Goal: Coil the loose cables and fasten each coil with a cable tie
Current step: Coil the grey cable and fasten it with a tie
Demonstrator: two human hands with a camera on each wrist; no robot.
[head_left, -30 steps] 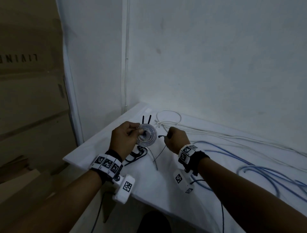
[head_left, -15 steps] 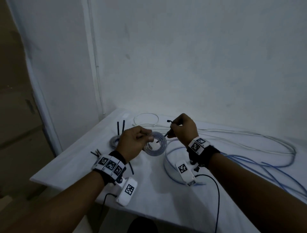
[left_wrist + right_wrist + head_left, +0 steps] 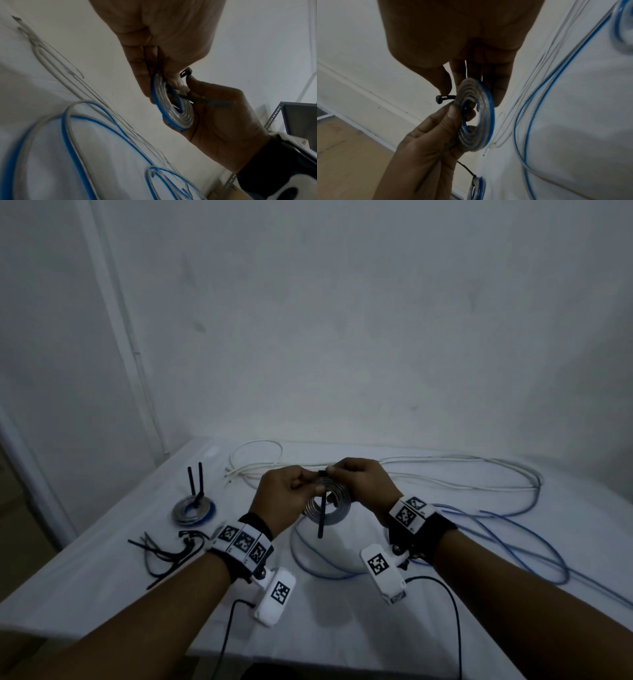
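Note:
I hold a small flat coil of clear and blue cable [image 3: 330,503] upright above the white table [image 3: 342,628]. My left hand [image 3: 310,486] grips the coil's left side, thumb on its face. A black cable tie [image 3: 320,518] passes through the coil's hole, and its tail hangs down in front. My right hand [image 3: 337,474] pinches the tie's head end at the coil's top, with its other fingers behind the coil. The left wrist view shows the coil [image 3: 173,113] and the tie's head [image 3: 186,72]. From the right wrist the coil [image 3: 476,121] and the tie [image 3: 441,99] are visible.
A coil [image 3: 193,508] bound with ties that stick up lies at the left. Several loose black ties [image 3: 164,549] lie near the table's left edge. Loose blue cable [image 3: 496,542] and white cable [image 3: 428,477] sprawl to the right and behind. A wall stands close behind.
The right hand has brought the tie up to the coil, and the hands now meet at the coil's top. The tie now runs through the coil. The head view has swung right.

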